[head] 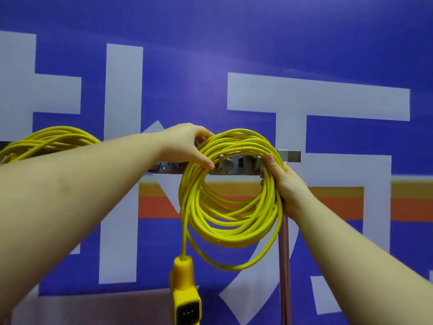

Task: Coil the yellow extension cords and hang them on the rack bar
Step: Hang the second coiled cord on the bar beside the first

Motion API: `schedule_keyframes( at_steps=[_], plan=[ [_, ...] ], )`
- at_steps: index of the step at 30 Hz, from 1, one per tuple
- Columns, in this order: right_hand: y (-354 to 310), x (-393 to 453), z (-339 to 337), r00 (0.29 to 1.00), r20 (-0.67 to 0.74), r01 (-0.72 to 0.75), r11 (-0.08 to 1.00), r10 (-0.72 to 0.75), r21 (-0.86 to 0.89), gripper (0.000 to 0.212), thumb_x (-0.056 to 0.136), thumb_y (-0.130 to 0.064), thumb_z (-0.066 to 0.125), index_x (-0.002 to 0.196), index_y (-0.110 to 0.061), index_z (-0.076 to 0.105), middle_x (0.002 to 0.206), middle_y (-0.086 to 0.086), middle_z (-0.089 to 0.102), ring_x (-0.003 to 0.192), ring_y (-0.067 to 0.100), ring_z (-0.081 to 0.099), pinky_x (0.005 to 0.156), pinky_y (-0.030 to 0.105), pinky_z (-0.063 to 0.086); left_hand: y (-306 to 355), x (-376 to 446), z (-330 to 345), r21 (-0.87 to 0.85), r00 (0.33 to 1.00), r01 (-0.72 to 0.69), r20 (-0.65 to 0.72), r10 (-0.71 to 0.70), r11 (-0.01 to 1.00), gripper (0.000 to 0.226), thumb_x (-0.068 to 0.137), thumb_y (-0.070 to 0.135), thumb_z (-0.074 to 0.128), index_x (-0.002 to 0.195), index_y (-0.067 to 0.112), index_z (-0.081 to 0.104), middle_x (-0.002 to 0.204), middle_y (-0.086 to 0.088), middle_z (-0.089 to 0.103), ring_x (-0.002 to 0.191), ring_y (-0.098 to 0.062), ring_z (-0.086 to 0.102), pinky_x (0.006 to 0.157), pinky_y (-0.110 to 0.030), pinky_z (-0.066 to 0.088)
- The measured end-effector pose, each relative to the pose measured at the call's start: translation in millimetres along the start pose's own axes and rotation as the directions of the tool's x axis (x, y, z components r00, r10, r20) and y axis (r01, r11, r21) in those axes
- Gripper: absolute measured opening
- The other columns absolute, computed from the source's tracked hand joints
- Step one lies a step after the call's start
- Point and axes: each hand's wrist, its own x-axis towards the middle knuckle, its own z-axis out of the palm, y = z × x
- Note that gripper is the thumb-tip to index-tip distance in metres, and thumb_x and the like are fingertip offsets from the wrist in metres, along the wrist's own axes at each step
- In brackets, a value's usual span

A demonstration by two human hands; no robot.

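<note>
Both hands, left (187, 146) and right (284, 184), gripping coiled yellow cord (230, 198) against rack bar (234, 164).

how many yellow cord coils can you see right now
2. One coil is held by both hands in front of the rack bar. A second coil sits at the far left, partly behind the left forearm; others may be hidden.

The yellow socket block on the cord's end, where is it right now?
In the head view, the socket block hangs at bottom centre, below the coiled cord that both hands hold against the rack bar.
</note>
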Motion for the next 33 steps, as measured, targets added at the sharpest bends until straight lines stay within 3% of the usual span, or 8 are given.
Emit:
schedule_keyframes(
  at_steps=[4, 9, 14, 17, 21, 23, 25, 33],
  plan=[
    [8.1, -5.0, 5.2, 0.997, -0.076, 0.033, 0.998, -0.029, 0.051, 0.049, 0.085, -0.049, 0.053, 0.111, -0.008, 0.057, 0.068, 0.004, 0.059, 0.051, 0.012, 0.057, 0.046, 0.024, 0.050, 1.3, -11.1, 5.7, -0.010, 0.998, 0.002, -0.068, -0.003, 1.000, 0.078, 0.077, 0.042, 0.070, 0.143, 0.032, 0.031, 0.129, -0.002, 0.053, 0.109, -0.018, 0.054, 0.090, -0.032, 0.048],
    [19.4, -15.0, 13.5, 0.962, -0.220, 0.129, 0.981, -0.159, -0.145, 0.043, 0.091, -0.050, 0.043, 0.112, -0.014, 0.052, 0.076, 0.009, 0.059, 0.063, 0.019, 0.061, 0.051, 0.024, 0.055, 4.0, -25.5, 17.2, -0.056, 0.994, 0.000, -0.108, -0.006, 0.998, 0.065, 0.090, 0.044, 0.053, 0.147, 0.034, 0.024, 0.142, 0.002, 0.047, 0.127, -0.020, 0.047, 0.092, -0.028, 0.041],
    [24.8, -24.5, 17.4, 0.946, -0.270, 0.104, 0.958, -0.177, -0.266, 0.074, 0.075, -0.068, 0.034, 0.118, -0.010, 0.052, 0.094, 0.014, 0.063, 0.089, 0.029, 0.063, 0.080, 0.042, 0.054, 7.6, -30.3, 19.2, -0.062, 0.993, 0.027, -0.111, -0.034, 0.998, 0.058, 0.095, 0.044, 0.042, 0.148, 0.035, 0.019, 0.146, 0.001, 0.042, 0.130, -0.023, 0.044, 0.098, -0.035, 0.043],
    [23.3, -28.4, 17.0, 0.956, -0.265, 0.048, 0.955, -0.129, -0.291, 0.078, 0.077, -0.070, 0.031, 0.124, -0.012, 0.051, 0.104, 0.015, 0.064, 0.099, 0.032, 0.062, 0.087, 0.046, 0.052, 10.9, -32.2, 19.5, -0.033, 0.992, 0.042, -0.115, -0.046, 0.999, 0.056, 0.096, 0.045, 0.039, 0.148, 0.036, 0.017, 0.146, 0.000, 0.042, 0.129, -0.024, 0.045, 0.096, -0.034, 0.043],
    [20.6, -32.9, 12.5, 0.970, -0.231, -0.007, 0.935, -0.081, -0.354, 0.071, 0.086, -0.066, 0.028, 0.121, -0.009, 0.053, 0.107, 0.009, 0.064, 0.104, 0.026, 0.060, 0.083, 0.035, 0.046, 13.6, -33.5, 19.0, 0.004, 0.995, 0.055, -0.086, -0.055, 0.998, 0.056, 0.098, 0.042, 0.037, 0.149, 0.035, 0.014, 0.147, -0.001, 0.040, 0.130, -0.024, 0.043, 0.097, -0.035, 0.043],
    [14.5, -31.1, 7.0, 0.984, -0.176, -0.048, 0.921, -0.022, -0.386, 0.081, 0.079, -0.073, 0.029, 0.122, -0.010, 0.055, 0.107, 0.011, 0.065, 0.105, 0.029, 0.061, 0.089, 0.041, 0.050, 14.3, -31.1, 15.2, -0.011, 0.996, 0.066, -0.057, -0.067, 0.998, 0.057, 0.098, 0.041, 0.038, 0.149, 0.034, 0.014, 0.148, -0.001, 0.039, 0.131, -0.024, 0.042, 0.098, -0.036, 0.042],
    [5.4, -29.2, 3.8, 0.990, -0.143, -0.074, 0.906, 0.015, -0.417, 0.072, 0.086, -0.067, 0.030, 0.125, -0.011, 0.053, 0.110, 0.012, 0.064, 0.105, 0.029, 0.060, 0.094, 0.046, 0.049, 16.1, -29.0, 11.3, -0.037, 0.996, 0.079, -0.042, -0.081, 0.996, 0.057, 0.097, 0.039, 0.041, 0.149, 0.032, 0.017, 0.148, 0.000, 0.040, 0.131, -0.024, 0.042, 0.098, -0.035, 0.042],
    [-22.8, -16.2, 9.6, 0.974, -0.074, 0.140, 0.830, -0.212, -0.540, 0.043, 0.096, -0.047, 0.037, 0.129, -0.021, 0.044, 0.115, 0.002, 0.056, 0.110, 0.021, 0.054, 0.089, 0.033, 0.045, 17.8, -32.3, 18.9, -0.055, 0.983, 0.100, -0.150, -0.107, 0.994, 0.055, 0.097, 0.041, 0.043, 0.147, 0.031, 0.023, 0.144, 0.001, 0.044, 0.128, -0.022, 0.045, 0.093, -0.032, 0.043]
  ],
)
